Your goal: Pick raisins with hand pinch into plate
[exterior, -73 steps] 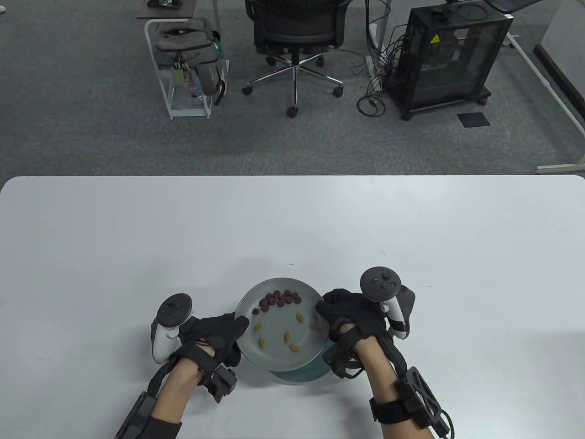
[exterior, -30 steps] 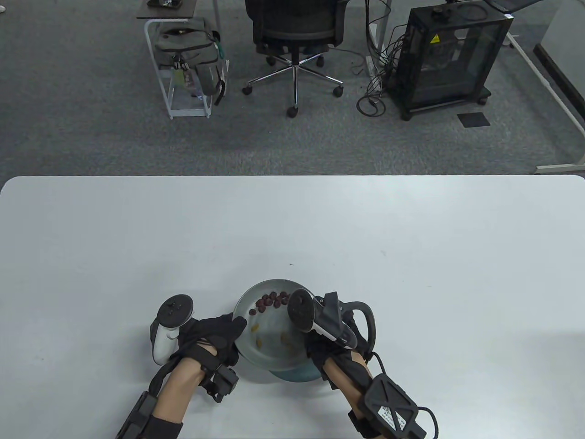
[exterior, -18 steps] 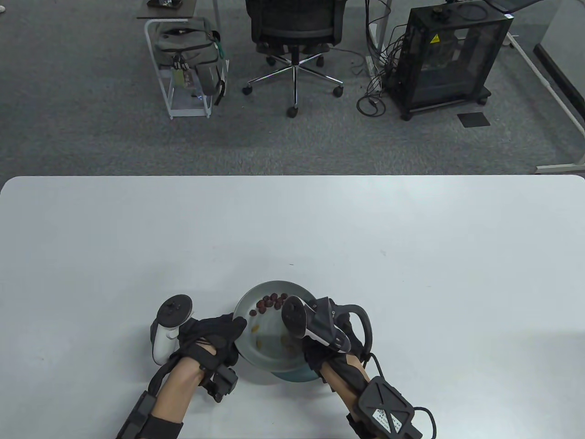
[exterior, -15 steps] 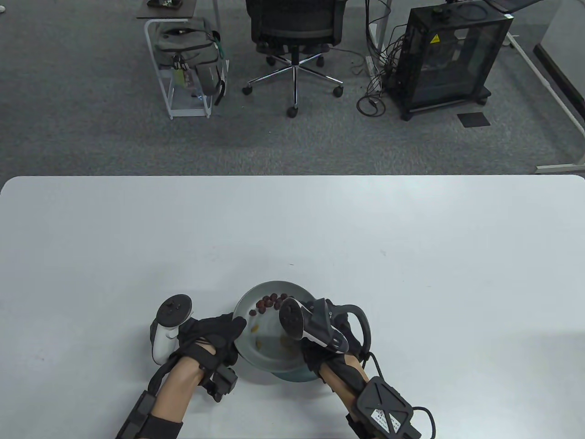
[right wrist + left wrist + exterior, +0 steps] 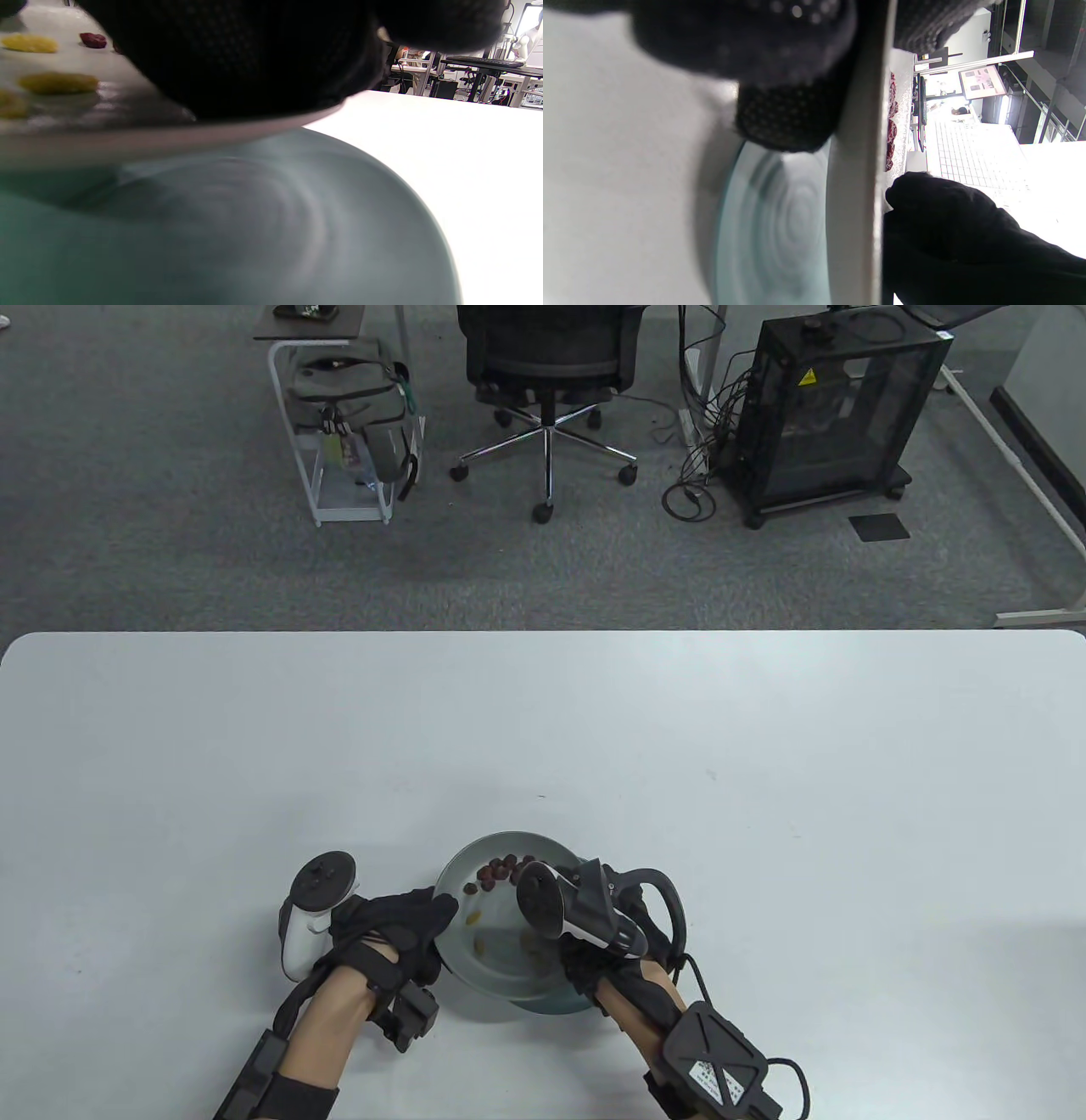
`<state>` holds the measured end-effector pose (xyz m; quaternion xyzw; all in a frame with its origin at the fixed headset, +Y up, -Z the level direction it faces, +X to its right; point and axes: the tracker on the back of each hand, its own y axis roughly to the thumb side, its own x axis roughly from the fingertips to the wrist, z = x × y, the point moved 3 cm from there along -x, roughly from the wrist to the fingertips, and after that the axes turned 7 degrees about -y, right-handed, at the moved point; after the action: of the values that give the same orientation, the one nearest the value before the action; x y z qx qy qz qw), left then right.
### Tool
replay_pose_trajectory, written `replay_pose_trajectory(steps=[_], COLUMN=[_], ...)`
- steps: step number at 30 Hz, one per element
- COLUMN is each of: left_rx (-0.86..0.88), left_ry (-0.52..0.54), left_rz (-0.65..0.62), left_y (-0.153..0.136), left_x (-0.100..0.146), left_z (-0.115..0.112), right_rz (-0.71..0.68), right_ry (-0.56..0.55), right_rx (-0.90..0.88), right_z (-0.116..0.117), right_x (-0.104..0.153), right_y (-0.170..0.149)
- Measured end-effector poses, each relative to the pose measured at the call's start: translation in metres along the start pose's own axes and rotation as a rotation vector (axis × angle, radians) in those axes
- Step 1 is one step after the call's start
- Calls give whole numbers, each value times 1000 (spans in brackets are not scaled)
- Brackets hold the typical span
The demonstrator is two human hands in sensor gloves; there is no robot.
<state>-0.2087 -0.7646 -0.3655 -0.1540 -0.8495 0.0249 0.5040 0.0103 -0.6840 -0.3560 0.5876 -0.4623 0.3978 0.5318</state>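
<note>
A grey plate carries a cluster of dark red raisins at its far side and several yellow raisins nearer me. My left hand grips the plate's left rim, thumb on top and fingers beneath, and holds it above a teal plate. My right hand reaches over the grey plate from the right, and its tracker hides the fingers. In the right wrist view the glove lies low over the plate next to yellow raisins. Whether it pinches a raisin is hidden.
The teal plate lies on the white table right under the grey one. The table's near edge is close behind my wrists. An office chair and a black cabinet stand on the floor beyond the table.
My right hand left the plate's right rim, turned over and moved left across the plate, creeping further left in the last second. The left hand keeps its grip on the rim.
</note>
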Motion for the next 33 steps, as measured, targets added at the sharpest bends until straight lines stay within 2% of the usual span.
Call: replay_pose_trajectory(steps=[9,15,25,33], left_rx=[2,-61,-37,1], left_ry=[-2,21,42,107], left_rz=[4,25,30,39], left_y=[-1,0,-3,-8], left_x=[-1,0,1,5], left_z=[-1,1,7,24], right_rz=[15,22,51,111], right_ry=[-29,-36,-109,-136], right_rx=[-37,-124,-269,-308], right_z=[-2,-5,-28,-37], right_x=[0,-1,4,6], right_y=[-5,-14,-28,-54])
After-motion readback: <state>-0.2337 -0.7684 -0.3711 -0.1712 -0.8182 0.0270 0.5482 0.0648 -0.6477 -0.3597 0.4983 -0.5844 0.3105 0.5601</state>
